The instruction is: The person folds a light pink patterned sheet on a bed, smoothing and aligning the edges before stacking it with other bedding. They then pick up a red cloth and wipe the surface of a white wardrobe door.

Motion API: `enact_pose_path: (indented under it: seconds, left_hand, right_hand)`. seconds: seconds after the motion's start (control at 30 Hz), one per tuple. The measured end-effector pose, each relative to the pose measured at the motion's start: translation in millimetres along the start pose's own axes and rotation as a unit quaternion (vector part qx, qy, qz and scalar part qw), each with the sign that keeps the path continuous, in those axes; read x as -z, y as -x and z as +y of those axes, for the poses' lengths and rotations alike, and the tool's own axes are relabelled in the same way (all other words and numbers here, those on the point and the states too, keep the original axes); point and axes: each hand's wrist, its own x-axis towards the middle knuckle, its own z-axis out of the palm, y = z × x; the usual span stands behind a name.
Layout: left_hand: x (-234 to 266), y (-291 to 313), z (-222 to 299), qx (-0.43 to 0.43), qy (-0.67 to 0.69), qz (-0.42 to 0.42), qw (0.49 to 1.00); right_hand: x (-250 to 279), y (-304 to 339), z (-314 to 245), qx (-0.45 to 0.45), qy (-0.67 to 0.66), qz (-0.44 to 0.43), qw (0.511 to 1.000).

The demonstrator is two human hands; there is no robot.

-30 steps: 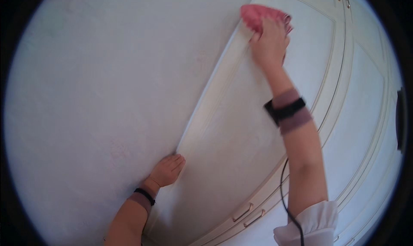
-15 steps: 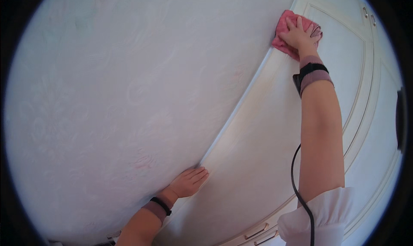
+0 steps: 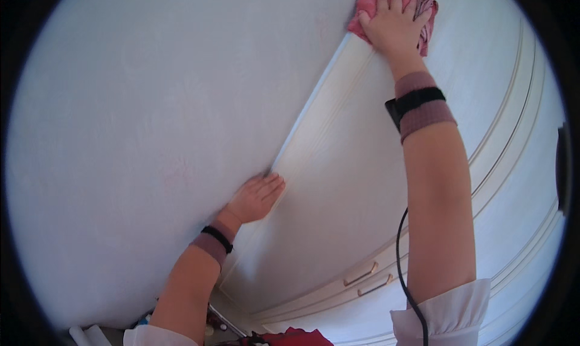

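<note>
At the upper right, my right hand [image 3: 394, 29] presses a folded pink cloth [image 3: 361, 21] onto the pale cabinet panel [image 3: 344, 158], beside its edge with the wall. Its fingers are spread over the cloth and hold it in place; the cloth's upper edge runs near the picture's rim. Lower and left of it, my left hand [image 3: 257, 199] lies flat over the line where the cabinet's edge meets the wall. Its fingers are stretched out with the tips on the panel, and it is open, with no object visible in it.
The patterned pale wall [image 3: 151, 104] fills the left side. Two drawer handles [image 3: 361, 274] are on the cabinet below. A black cable [image 3: 399, 267] hangs beside my right arm. Something red [image 3: 296, 337] and small clutter [image 3: 217, 325] show at the lower edge.
The view has tipped downward, so both hands, the cloth and the drawer handles appear higher in it. Red material and clutter have come in at the bottom. My right hand stays on the cloth.
</note>
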Motion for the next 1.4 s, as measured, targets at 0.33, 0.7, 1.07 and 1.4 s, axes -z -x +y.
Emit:
enact_pose_path:
  seconds: [0.33, 0.7, 1.07, 1.4]
  left_hand:
    - [30.3, -41.9, 12.1, 0.208, 0.2, 0.041, 0.957]
    - [17.6, -39.5, 9.2, 0.312, 0.276, 0.003, 0.909]
    - [32.0, -47.7, 14.6, 0.4, 0.199, -0.163, 0.88]
    - [23.7, -49.1, 16.2, 0.317, 0.055, -0.189, 0.928]
  right_hand:
    - [12.9, 153.5, -44.9, 0.026, -0.06, -0.062, 0.996]
    - [9.7, 390.6, -140.8, 0.067, -0.217, -0.172, 0.958]
    - [27.7, 507.1, -188.5, 0.171, -0.306, -0.316, 0.882]
    - [54.0, 615.9, -210.2, 0.356, -0.284, -0.361, 0.814]
